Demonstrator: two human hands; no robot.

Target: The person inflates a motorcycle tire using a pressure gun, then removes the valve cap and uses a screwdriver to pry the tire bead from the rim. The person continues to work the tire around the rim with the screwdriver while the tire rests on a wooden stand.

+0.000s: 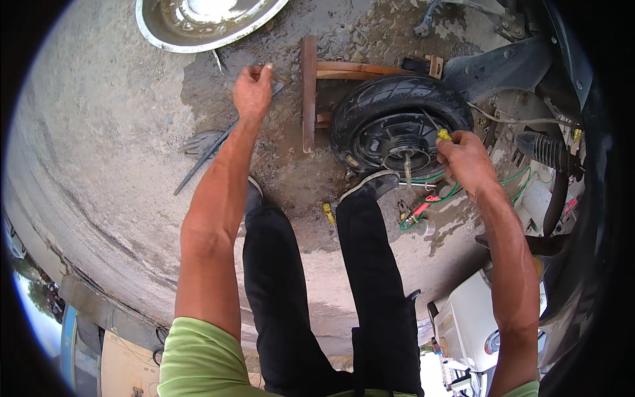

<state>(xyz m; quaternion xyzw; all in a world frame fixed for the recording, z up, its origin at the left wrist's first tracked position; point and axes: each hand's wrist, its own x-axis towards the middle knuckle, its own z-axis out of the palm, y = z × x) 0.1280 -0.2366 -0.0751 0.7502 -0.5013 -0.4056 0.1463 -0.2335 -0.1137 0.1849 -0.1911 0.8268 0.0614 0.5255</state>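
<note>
At far left, a dark glove (pixel 200 143) lies on the ground (pixel 132 132), partly under a long dark bar (pixel 205 156) that slants up behind your left forearm. Above sits a metal basin (pixel 192 49). Your left hand (pixel 253 90) hovers near the bar's upper end, fingers curled in; whether they hold anything, you cannot tell from here. Next comes a brown beam (pixel 309 92), then a yellow-handled tool (pixel 329 213) lower down, near your shoe (pixel 370 185). Right of the beam lies the black-tyred wheel (pixel 377 96), hub facing you. Well apart from the left, your right hand (pixel 468 162) grips a yellow-handled screwdriver (pixel 444 135), its shaft reaching to the tyre's inner edge.
</note>
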